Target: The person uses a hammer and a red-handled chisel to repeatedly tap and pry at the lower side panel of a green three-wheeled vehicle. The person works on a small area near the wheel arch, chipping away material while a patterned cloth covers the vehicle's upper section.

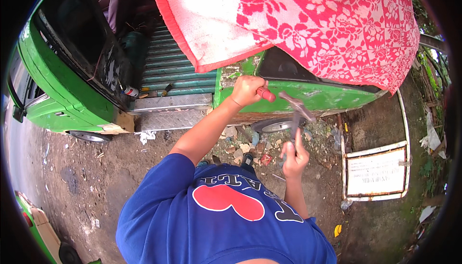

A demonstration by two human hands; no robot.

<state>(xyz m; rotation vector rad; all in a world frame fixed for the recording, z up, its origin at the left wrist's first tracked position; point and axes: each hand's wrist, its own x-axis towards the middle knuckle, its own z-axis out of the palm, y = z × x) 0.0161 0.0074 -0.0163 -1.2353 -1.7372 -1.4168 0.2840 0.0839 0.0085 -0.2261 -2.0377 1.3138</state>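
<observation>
One hammer (pixel 297 112), perhaps one chisel (pixel 265 94)

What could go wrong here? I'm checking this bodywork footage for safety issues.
1. The right hand swings a hammer close to the bare left hand, which grips a red-handled tool against the green vehicle body; a miss could hit the fingers.
2. The panel edge looks rusted and flaking, so chips may fly.
3. Rubble underfoot could upset footing.
</observation>
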